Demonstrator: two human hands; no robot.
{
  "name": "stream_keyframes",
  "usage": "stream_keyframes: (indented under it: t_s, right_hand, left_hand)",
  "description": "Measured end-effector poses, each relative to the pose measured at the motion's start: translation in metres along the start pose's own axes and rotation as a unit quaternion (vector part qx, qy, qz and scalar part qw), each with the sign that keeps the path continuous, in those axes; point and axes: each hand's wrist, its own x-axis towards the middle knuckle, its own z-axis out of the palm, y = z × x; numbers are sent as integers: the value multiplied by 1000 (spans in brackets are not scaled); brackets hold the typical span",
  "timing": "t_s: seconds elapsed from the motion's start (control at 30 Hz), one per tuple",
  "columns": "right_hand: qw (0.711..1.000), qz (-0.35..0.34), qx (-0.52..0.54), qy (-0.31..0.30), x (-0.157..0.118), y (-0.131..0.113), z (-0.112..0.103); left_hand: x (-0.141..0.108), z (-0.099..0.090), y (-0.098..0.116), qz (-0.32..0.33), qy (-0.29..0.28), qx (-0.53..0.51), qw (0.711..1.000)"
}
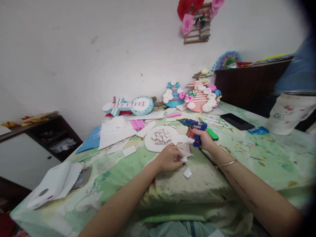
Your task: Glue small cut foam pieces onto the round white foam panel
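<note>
Glue gun [197, 129], right of centre, likely light, rigid, best held by its grip, right hand [202, 138] closed round it; left hand [170, 158] pinching small white piece [184, 159], probably stiff, easily creased.

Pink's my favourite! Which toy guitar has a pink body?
The rightmost toy guitar: its body is pink, while the left toy guitar and middle toy guitar are light blue.

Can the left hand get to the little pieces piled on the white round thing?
Probably yes: the left hand is right by the disc's near edge, and nothing seems to block the small pieces.
</note>
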Motion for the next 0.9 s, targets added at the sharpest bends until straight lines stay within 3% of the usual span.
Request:
stream_keyframes:
  t_s: [0.07, 0.17, 0.3, 0.5, 0.73, 0.9]
  right_hand:
    - [1000, -1, -4, -7, 0, -1, 0]
    - [999, 3, -16, -31, -2, -2, 0]
    - [996, 6, -48, -75, -6, -3, 4]
    - [990, 28, -93, -98, -11, -4, 7]
    - [984, 61, -143, -87, -13, -2, 7]
    - [981, 66, -163, -83, -14, -3, 8]
  left_hand:
    - [1, -6, -7, -105, 88, -114, 984]
    - [0, -15, -26, -250, 225, -282, 898]
    - [-2, -22, -51, -283, 289, -350, 845]
    - [-2, -20, -55, -293, 300, -422, 804]
    - [-1, -19, -44, -286, 251, -466, 799]
    - [0, -20, -40, -284, 247, -480, 793]
